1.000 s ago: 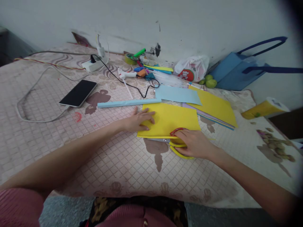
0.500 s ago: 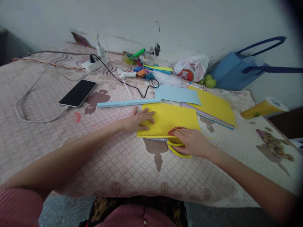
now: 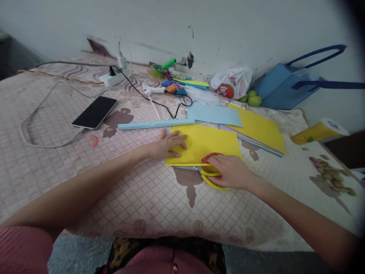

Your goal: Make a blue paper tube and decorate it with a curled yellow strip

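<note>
A yellow sheet of paper (image 3: 211, 142) lies on the patterned tablecloth in front of me. My left hand (image 3: 168, 145) rests on its left side with the fingers spread. Along the near edge, my right hand (image 3: 229, 171) is closed around the red and yellow handles of a pair of scissors (image 3: 213, 184). The scissor blades run along the sheet's near edge, pointing left, and a narrow yellow strip shows there. Just beyond the sheet lies a folded light blue paper strip (image 3: 154, 124), with a light blue sheet (image 3: 215, 115) behind it.
A stack of coloured paper (image 3: 259, 127) lies to the right. A phone (image 3: 95, 112) on a charging cable sits at left, near a power strip (image 3: 111, 79). At the back are a white glue gun (image 3: 154, 90), a plastic bag (image 3: 230, 84), green fruit (image 3: 253, 99) and a blue bag (image 3: 285, 87).
Almost nothing differs. Both hands, the scissors and the yellow sheet keep their places; the whole view has shifted very slightly.
</note>
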